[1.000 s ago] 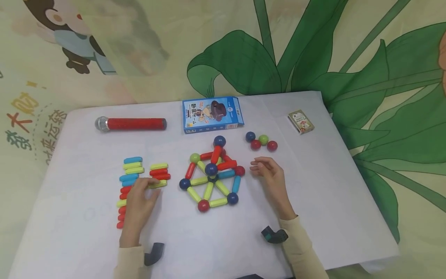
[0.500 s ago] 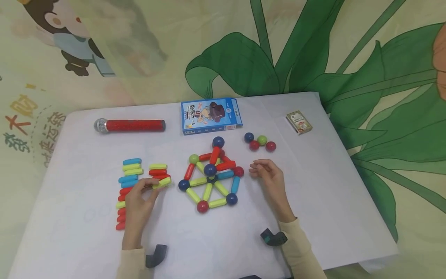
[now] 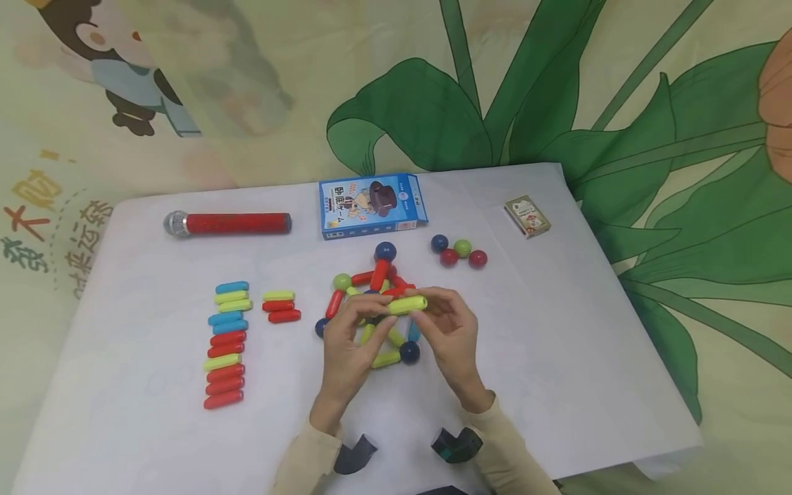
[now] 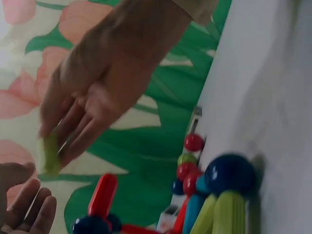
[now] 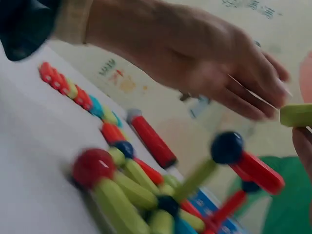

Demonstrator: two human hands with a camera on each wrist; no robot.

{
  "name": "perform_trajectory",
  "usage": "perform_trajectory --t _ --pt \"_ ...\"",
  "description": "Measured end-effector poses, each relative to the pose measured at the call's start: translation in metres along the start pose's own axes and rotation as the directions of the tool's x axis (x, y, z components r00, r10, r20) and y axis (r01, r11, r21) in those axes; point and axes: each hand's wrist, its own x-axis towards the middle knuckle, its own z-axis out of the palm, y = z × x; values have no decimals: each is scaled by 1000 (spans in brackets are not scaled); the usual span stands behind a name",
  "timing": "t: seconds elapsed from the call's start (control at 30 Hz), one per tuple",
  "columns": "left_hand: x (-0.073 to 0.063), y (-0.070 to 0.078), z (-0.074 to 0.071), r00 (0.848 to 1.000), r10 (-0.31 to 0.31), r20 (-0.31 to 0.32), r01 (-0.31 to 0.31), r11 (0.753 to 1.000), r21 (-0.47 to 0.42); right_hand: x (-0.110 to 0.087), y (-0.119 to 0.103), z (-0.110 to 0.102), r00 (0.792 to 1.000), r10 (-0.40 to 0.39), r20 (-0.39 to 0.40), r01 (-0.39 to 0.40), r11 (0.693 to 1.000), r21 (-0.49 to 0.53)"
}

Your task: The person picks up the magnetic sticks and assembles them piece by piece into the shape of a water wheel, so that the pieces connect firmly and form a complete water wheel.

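Note:
A yellow-green rod is held up over the middle of the table, overlapping the ball-and-rod structure in the head view. My right hand pinches it between fingers and thumb. My left hand is at the rod's left end, fingertips right beside it. In the left wrist view, the right hand has the rod, while the left hand shows loosely bent fingers apart from it. The structure joins red, blue and yellow-green rods with coloured balls. Both hands hide part of it in the head view.
Several coloured rods lie in a column at the left, beside a shorter stack. Loose balls sit behind the hands at right. Further back are a red microphone, a blue box and a small card box.
My left hand has picked the yellow-green rod from the short stack and carried it right, over the structure. My right hand has moved left and taken hold of the rod.

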Motion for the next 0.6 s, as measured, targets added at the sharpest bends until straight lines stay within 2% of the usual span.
perform_trajectory --t 0.1,0.2,0.27,0.33,0.43,0.47,0.53,0.6 --pt "2 -5 -11 998 -12 -64 13 1000 26 8 8 -18 996 10 -85 -18 995 -100" --pt "1 -15 -28 990 -52 -131 58 998 39 12 23 -36 989 81 -122 -108 967 -230" --pt "-1 -16 -36 983 -101 -154 108 993 39 11 33 -44 984 155 -88 -176 924 -338" --pt "-2 -16 -41 975 -156 -159 163 986 31 9 42 -46 975 219 -22 -205 870 -448" --pt "-3 -12 -42 963 -233 -139 240 970 35 8 51 -44 966 249 71 -168 812 -558" --pt "-4 -14 -42 958 -255 -131 261 965 34 8 53 -42 965 248 89 -153 801 -579" --pt "-6 -19 -41 950 -292 -114 298 954 41 8 55 -40 965 242 105 -137 798 -588" --pt "-8 -25 -39 950 -298 -97 304 952 49 8 56 -38 962 246 116 -133 797 -589"
